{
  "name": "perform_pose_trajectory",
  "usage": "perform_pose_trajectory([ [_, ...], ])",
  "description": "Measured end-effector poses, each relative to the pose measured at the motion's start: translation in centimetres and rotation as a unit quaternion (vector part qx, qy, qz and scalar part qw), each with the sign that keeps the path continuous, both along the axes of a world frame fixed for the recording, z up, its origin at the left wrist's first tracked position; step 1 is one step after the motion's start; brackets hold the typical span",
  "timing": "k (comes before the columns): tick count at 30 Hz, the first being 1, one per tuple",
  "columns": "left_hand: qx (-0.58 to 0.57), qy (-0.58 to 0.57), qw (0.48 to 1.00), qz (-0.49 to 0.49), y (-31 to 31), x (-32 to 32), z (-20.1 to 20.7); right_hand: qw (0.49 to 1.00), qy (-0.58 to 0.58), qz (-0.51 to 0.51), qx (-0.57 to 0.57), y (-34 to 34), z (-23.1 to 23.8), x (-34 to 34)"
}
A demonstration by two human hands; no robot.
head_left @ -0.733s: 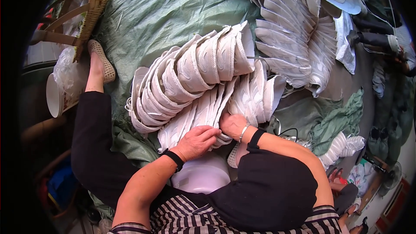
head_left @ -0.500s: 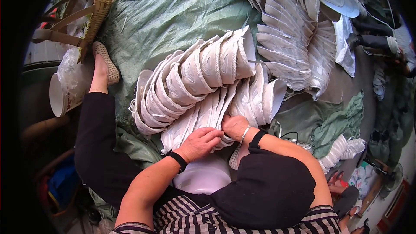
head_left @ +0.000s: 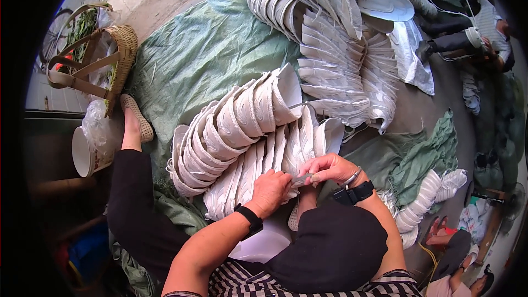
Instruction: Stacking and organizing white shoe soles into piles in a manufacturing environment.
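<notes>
Nested rows of off-white shoe uppers (head_left: 236, 124) lie in front of my knees, one row resting across another lower row (head_left: 247, 168). At the near edge of the lower row is my left hand (head_left: 270, 191), its fingers curled together around one end of a thin grey strip (head_left: 301, 179). My right hand (head_left: 331, 169) pinches the strip between thumb and finger, just right of the left hand and above my shoe. What the strip is made of is too small to tell. Black bands circle both wrists.
A green woven sheet (head_left: 203, 38) spreads beneath the rows. More stacked uppers (head_left: 335, 71) sit at the far right. On the left stand a wicker basket (head_left: 124, 49) and a white bucket (head_left: 83, 151). Another person (head_left: 492, 27) sits at the far right. A pale tub (head_left: 261, 243) is between my legs.
My right hand has come out from against the lower row and now pinches the grey strip. My left hand has closed on the strip too. The whole view has shifted.
</notes>
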State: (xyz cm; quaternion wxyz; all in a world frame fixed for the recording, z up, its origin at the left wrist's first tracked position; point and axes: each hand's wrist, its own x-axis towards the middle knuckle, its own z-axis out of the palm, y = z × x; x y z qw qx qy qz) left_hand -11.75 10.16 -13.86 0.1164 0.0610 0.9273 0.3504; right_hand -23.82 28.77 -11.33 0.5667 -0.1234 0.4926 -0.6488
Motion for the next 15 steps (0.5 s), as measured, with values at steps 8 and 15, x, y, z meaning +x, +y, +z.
perform_pose_trajectory([
  [8, -0.176, -0.097, 0.966, -0.165, 2.7, -2.7, 0.7, 0.88, 0.1, -0.253, 0.389, 2.6, -6.3, -0.9],
  [15, -0.18, -0.192, 0.963, -0.064, 3.4, -3.4, -0.5, 0.946, -0.092, -0.146, 0.276, 1.8, -10.6, -0.2],
])
